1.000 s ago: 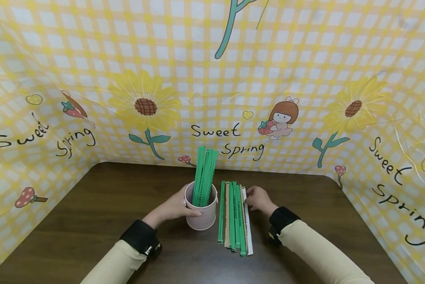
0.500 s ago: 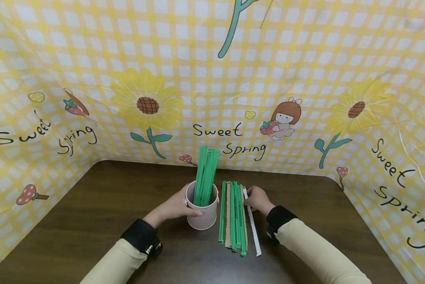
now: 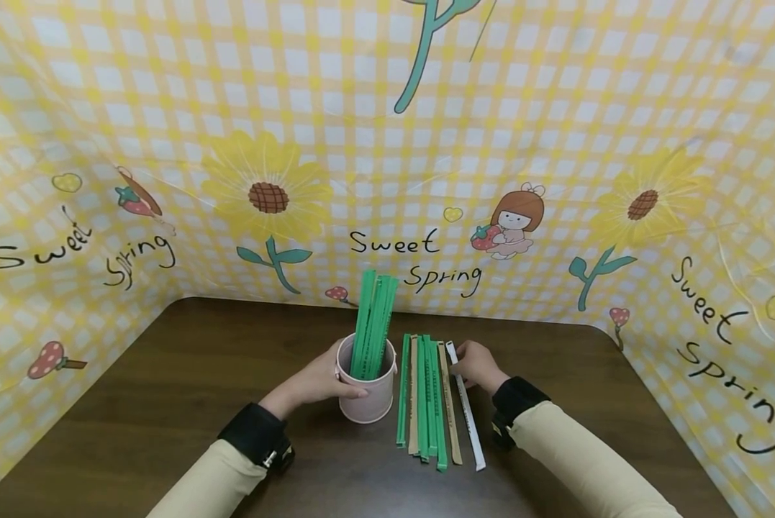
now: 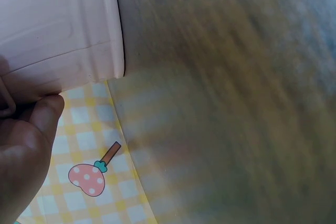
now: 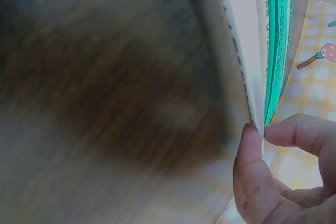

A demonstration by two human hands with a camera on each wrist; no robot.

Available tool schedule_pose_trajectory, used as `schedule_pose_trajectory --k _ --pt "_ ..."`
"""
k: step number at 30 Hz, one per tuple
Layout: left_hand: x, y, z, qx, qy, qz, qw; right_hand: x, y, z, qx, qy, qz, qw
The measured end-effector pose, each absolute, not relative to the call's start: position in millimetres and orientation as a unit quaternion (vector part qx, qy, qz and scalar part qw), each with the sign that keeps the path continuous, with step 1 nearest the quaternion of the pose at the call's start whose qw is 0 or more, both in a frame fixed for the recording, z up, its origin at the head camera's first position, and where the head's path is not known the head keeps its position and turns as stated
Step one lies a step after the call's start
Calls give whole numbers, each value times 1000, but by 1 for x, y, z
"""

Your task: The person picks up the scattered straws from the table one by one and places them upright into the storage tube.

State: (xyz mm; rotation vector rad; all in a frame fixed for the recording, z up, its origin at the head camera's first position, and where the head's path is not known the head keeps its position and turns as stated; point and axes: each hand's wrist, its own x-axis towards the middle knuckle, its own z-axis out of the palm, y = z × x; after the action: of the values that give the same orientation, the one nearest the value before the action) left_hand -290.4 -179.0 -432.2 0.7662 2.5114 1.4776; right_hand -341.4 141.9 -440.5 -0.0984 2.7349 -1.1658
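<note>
One slim white stick [image 3: 468,416] is pinched near its far end between the fingers of the right hand [image 3: 478,365]; a light, even pinch should avoid bending it, with the left hand [image 3: 322,375] gripping the pink bucket [image 3: 368,403] for steadiness. From those fingers it slants nearer and rightward, apart from the brown stick [image 3: 450,406] to its left.

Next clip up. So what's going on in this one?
At a dark table, a person's left grip holds a pale pink pail with green strips standing in it. Their right grip pinches a white strip near its far end, apart from the row of green and brown strips lying beside the pail.
</note>
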Motion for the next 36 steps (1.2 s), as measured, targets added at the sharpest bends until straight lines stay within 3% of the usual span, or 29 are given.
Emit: schedule_pose_trajectory --k 15,20,28,31,36 --pt "-289 -179 -436 262 828 491 61 -336 142 -431 -28 906 -413 84" --pt "-289 -179 -435 257 833 486 63 -337 138 -385 -62 880 -466 66" --pt "-295 -180 -431 284 815 503 53 -325 102 -278 -160 744 -645 -63" --pt "-296 -181 -430 279 821 496 51 -321 85 -272 -190 710 -669 -109" --pt "-294 -179 -434 273 825 492 57 -322 69 -305 -220 737 -621 -151"
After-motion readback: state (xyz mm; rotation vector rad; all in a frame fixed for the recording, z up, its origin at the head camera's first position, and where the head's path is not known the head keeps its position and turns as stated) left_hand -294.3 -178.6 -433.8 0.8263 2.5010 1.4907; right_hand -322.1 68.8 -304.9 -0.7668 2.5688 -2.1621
